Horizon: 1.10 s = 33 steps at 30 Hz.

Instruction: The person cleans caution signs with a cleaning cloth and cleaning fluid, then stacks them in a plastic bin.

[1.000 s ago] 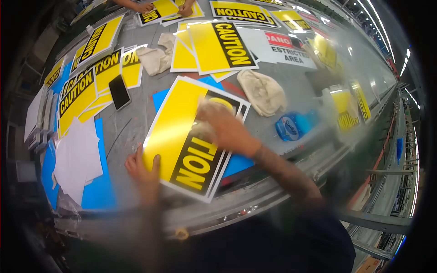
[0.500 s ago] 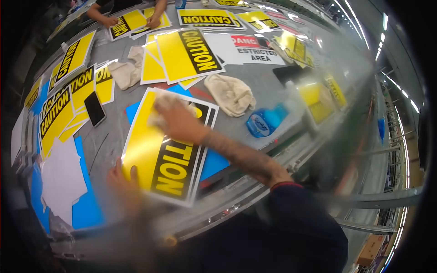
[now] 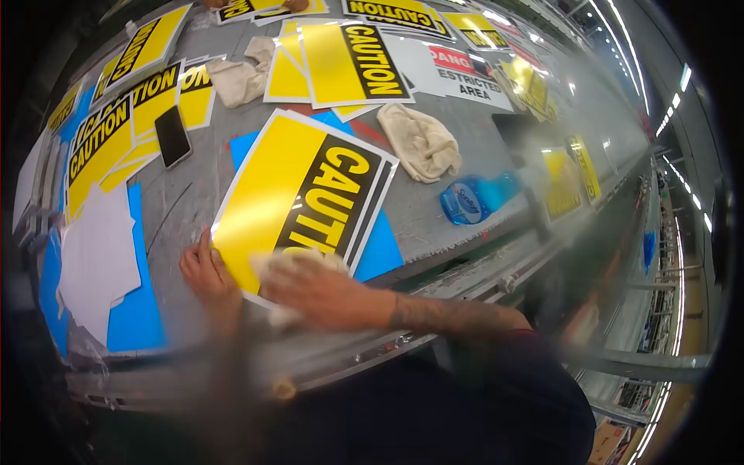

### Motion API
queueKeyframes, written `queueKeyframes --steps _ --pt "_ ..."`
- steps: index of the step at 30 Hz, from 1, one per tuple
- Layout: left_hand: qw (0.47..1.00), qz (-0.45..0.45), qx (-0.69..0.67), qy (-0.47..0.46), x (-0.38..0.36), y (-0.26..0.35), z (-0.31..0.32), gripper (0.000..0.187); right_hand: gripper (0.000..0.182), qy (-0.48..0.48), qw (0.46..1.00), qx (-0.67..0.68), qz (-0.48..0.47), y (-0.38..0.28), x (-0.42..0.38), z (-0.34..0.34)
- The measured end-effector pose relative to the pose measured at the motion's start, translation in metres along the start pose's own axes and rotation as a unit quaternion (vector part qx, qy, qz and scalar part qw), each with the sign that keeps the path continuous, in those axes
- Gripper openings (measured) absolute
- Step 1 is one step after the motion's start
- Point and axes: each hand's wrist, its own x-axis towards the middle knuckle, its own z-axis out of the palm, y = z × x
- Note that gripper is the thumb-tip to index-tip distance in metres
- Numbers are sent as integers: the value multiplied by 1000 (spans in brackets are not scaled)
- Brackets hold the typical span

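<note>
A yellow and black CAUTION sign [image 3: 263, 178] lies at a slant on the grey table, partly over a blue sheet [image 3: 381, 252]. My right hand [image 3: 322, 298] presses a cream cloth [image 3: 298, 263] on the sign's lower edge, covering the last letters. At the sign's lower left corner, my left hand [image 3: 208, 271] grips the edge, thumb and fingers close together. A second cream cloth [image 3: 418, 143] lies crumpled beyond the sign, beside a blue Sunlight bottle [image 3: 463, 201] on its side.
Stacked CAUTION signs [image 3: 333, 66] and a third cloth [image 3: 242, 74] lie farther back. To the left are a black phone [image 3: 172, 136], white sheets [image 3: 97, 260] and blue sheets [image 3: 136, 325]. A co-worker's hands [image 3: 294, 5] show at the top edge. A metal rail [image 3: 434, 298] runs along the near side.
My right hand has moved with the cloth from the sign's upper part down to its near edge, uncovering the upper letters. The camera view has shifted, so the table's items appear higher.
</note>
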Motion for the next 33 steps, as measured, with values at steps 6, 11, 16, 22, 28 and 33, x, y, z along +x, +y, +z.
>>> queueKeyframes --steps 6,11,16,22,28,33 --pt "1000 -4 11 -17 -7 -6 2 47 51 25 998 -17 57 51 4 -44" --pt "1000 -4 9 -8 -4 -2 0 46 55 82 992 -34 86 22 27 -16" --pt "1000 -11 4 -14 -3 -3 0 44 52 41 999 2 -8 40 23 -20" --pt "1000 -2 23 -13 -5 -4 -1 46 57 180 953 -193 150 115 73 -19" --pt "1000 8 22 -8 -3 -8 3 46 62 69 997 -24 -14 37 56 7" --pt "999 -13 14 -40 -6 -12 2 44 58 191 951 -205 134 119 72 -13"
